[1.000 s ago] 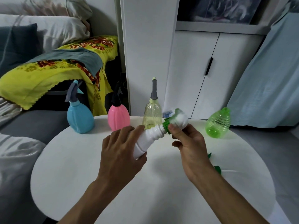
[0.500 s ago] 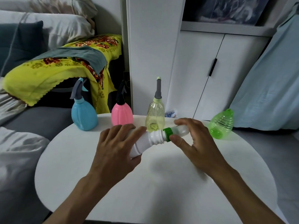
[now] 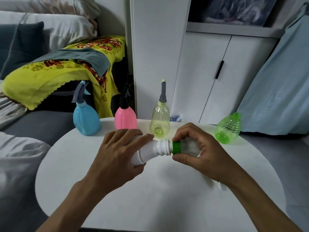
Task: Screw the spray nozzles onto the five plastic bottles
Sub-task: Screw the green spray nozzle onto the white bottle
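Above the round white tabletop (image 3: 100, 190), your left hand (image 3: 115, 158) wraps its fingers (image 3: 133, 136) around the body of a white plastic bottle (image 3: 150, 151) held tilted on its side, neck pointing right. Your right hand (image 3: 200, 153) grips the green-collared spray nozzle (image 3: 177, 147) seated on the bottle's ribbed neck, thumb under the collar and the other fingers curled over the nozzle's pale head, which they mostly hide.

Along the far edge of the tabletop stand three bottles with nozzles already fitted: a blue plastic spray bottle with a grey trigger head (image 3: 86, 121), a pink ribbed plastic bottle with a dark trigger head (image 3: 125, 119), and a clear yellowish bottle topped by a tall grey spout (image 3: 159, 123), the last just behind the gap between your hands. Well to the right, a translucent green ribbed bottle (image 3: 228, 128) leans near the edge, no nozzle on it.

Behind them rise a white cabinet with a black door handle (image 3: 219, 69) and a yellow flowered cloth (image 3: 55, 72) draped at left, with a pale blue fabric (image 3: 275, 91) hanging at right.
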